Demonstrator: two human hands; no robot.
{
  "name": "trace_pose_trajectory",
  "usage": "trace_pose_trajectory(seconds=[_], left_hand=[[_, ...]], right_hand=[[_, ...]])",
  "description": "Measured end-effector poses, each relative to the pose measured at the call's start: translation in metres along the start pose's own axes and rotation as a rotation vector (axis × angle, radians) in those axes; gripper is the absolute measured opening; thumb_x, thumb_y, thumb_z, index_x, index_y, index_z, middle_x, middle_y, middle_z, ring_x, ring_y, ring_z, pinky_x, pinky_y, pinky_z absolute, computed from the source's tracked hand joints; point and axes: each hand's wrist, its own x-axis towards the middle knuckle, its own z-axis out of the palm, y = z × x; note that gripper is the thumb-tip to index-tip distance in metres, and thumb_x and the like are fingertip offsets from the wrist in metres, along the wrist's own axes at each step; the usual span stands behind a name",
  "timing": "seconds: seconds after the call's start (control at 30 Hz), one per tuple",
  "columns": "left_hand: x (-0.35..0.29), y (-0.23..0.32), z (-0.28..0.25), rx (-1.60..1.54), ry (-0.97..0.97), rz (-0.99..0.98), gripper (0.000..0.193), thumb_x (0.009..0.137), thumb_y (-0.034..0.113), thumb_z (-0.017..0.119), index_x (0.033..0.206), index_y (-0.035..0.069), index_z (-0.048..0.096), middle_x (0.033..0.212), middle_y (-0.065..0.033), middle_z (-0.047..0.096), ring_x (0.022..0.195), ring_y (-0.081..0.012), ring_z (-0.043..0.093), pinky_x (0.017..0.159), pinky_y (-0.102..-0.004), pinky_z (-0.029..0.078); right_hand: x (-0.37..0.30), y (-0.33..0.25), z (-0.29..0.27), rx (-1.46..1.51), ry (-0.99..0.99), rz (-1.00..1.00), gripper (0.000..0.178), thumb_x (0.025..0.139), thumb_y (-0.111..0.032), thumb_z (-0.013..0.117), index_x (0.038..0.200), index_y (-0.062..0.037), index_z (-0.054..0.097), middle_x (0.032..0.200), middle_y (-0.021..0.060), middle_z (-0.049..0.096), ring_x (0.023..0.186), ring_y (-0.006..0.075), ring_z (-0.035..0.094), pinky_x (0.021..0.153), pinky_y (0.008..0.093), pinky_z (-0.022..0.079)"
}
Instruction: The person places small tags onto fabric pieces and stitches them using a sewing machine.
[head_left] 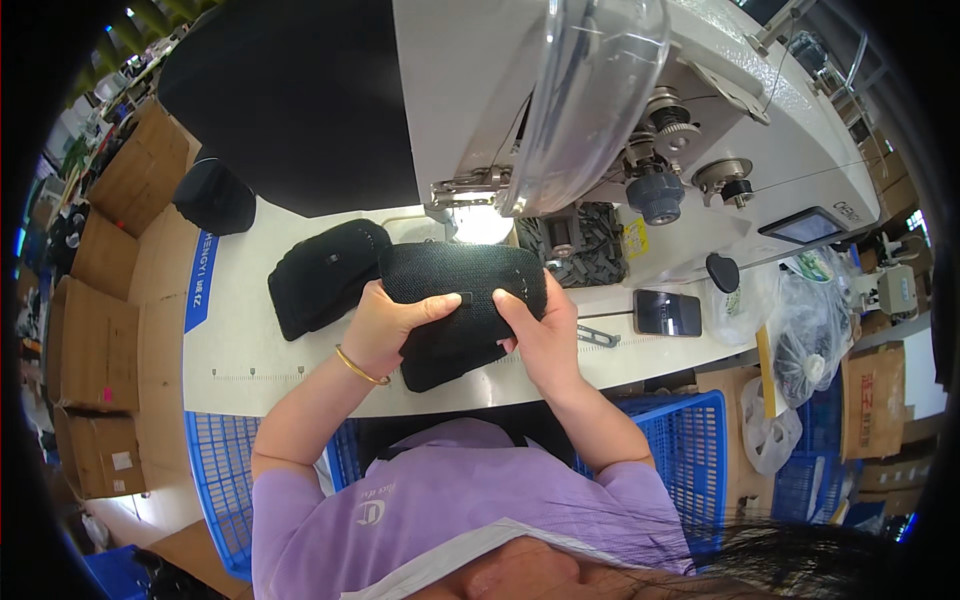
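A black mesh-textured fabric piece (pixel 440 268) is stretched between both hands just in front of the lit needle area of a sewing machine (pixel 475 190). My left hand (pixel 388 322) grips its left side, the thumb lying on top beside a small dark tab (pixel 465 299). On the right side, my right hand (pixel 545 330) pinches the same piece with its thumb on the face, near a short row of light marks. The fingers beneath are mostly hidden. Under and below the hands lies another black fabric part (pixel 445 365); whether it is joined to the held piece I cannot tell.
Black padded pieces (pixel 325 275) lie to the left on the white table (pixel 240 340). Behind the hands, a tray (pixel 590 284) holds many small grey tabs. To the right are a phone (pixel 668 313) and plastic bags (pixel 805 330). Blue baskets (pixel 690 450) stand below the table edge.
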Motion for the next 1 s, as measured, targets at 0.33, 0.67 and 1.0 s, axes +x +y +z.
trace_pose_trajectory(seconds=[0.33, 0.67, 1.0], left_hand=[[0.008, 0.016, 0.006, -0.003, 0.086, 0.118, 0.032, 0.074, -0.004, 0.07, 0.105, -0.004, 0.06, 0.095, -0.0092, 0.066, 0.082, -0.0166, 0.064, 0.075, -0.0298, 0.055], [0.045, 0.026, 0.003, 0.08, 0.206, 0.143, 0.014, 0.076, 0.0, 0.068, 0.09, -0.001, 0.067, 0.088, -0.0065, 0.067, 0.08, -0.014, 0.062, 0.076, -0.0276, 0.049], [0.042, 0.026, 0.008, 0.136, 0.238, 0.178, 0.013, 0.075, 0.0, 0.069, 0.087, 0.0, 0.065, 0.087, -0.005, 0.066, 0.079, -0.0131, 0.061, 0.075, -0.0268, 0.048]], right_hand=[[0.019, -0.007, 0.003, 0.025, -0.005, -0.079, 0.028, 0.091, -0.01, 0.055, 0.116, 0.0001, 0.049, 0.068, 0.001, 0.055, 0.05, 0.0032, 0.049, 0.043, 0.0182, 0.041], [0.06, -0.014, 0.004, -0.122, 0.114, -0.086, 0.008, 0.093, -0.008, 0.05, 0.096, -0.0008, 0.051, 0.068, 0.0046, 0.059, 0.046, 0.0082, 0.054, 0.039, 0.0216, 0.04], [0.059, -0.01, 0.003, -0.028, 0.158, -0.115, 0.021, 0.082, -0.015, 0.066, 0.091, 0.002, 0.058, 0.066, 0.0053, 0.058, 0.045, 0.0106, 0.052, 0.039, 0.022, 0.038]])
